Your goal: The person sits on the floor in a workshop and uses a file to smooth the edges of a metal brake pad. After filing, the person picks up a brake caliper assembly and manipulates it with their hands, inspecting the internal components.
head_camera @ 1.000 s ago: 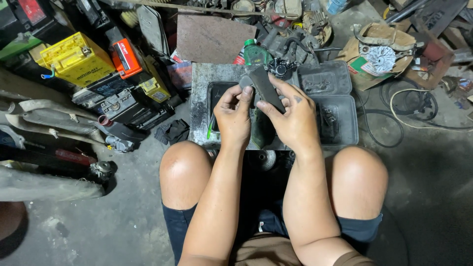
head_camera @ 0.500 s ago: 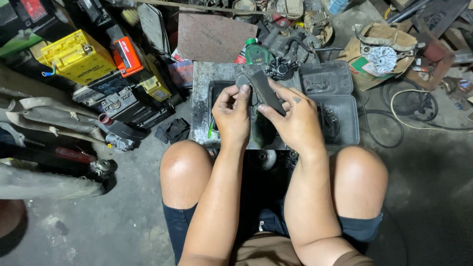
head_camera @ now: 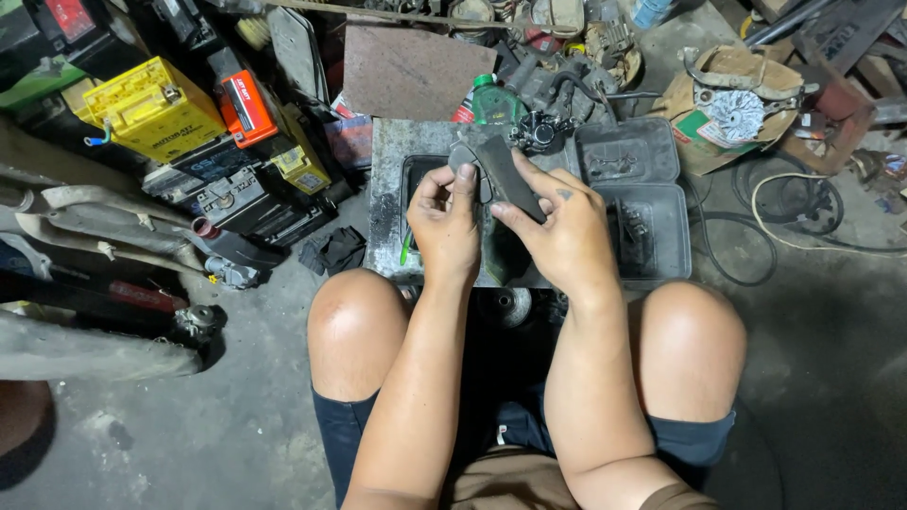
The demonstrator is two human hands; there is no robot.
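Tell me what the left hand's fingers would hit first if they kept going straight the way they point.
The left hand points up and away from the body. Its fingertips already touch the small grey part; beyond it probably comes the green bottle, though depth is unclear.

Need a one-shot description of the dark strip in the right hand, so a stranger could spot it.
Start at the grey metal tray on the floor ahead of the knees. Above it, the right hand pinches a flat, dark grey rectangular strip, tilted diagonally, with the left hand touching its upper end. Unlike the parts nearby, it is plain, thin and held off the tray.
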